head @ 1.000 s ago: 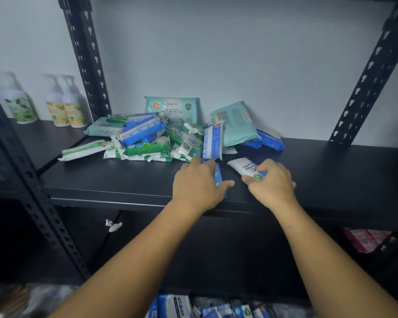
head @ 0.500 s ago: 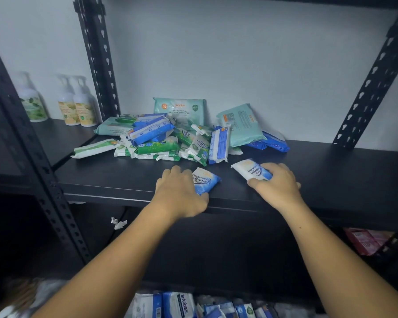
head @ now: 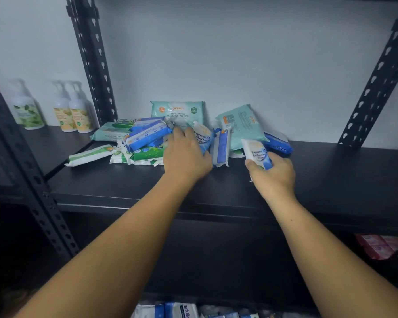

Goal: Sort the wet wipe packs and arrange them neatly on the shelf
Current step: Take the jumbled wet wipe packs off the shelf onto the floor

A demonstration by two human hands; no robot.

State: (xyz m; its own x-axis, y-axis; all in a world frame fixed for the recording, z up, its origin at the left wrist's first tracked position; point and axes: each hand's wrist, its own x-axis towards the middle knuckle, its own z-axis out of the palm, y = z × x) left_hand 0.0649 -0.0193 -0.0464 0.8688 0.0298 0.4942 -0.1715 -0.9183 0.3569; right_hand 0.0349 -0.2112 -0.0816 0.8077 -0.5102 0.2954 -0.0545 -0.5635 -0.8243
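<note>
Sorting is at an early stage. Most wet wipe packs lie in a mixed pile (head: 145, 141) at the far left-centre of the shelf (head: 331, 177). Blue, green and white packs overlap there, and two teal packs (head: 177, 110) lean against the back wall. No ordered row is visible. The left hand (head: 186, 159) sits at the right side of the pile, its grip closed with curled fingers over the left-hand pack (head: 203, 135), a blue-and-white antibacterial pack touching the pile. The right hand (head: 274, 174) has its grip wrapped round the lower half of the right-hand pack (head: 256, 151), which has the same print and is tilted upward just right of the pile. Remaining work, as judged: separate the pile by type and set each type in a row. For open room, shelf board shows uncovered from the pile to the right upright (head: 377, 81) and along the near edge. The left upright (head: 90, 60) and the pump bottles (head: 71, 111) beyond it bound the pile on the left.
</note>
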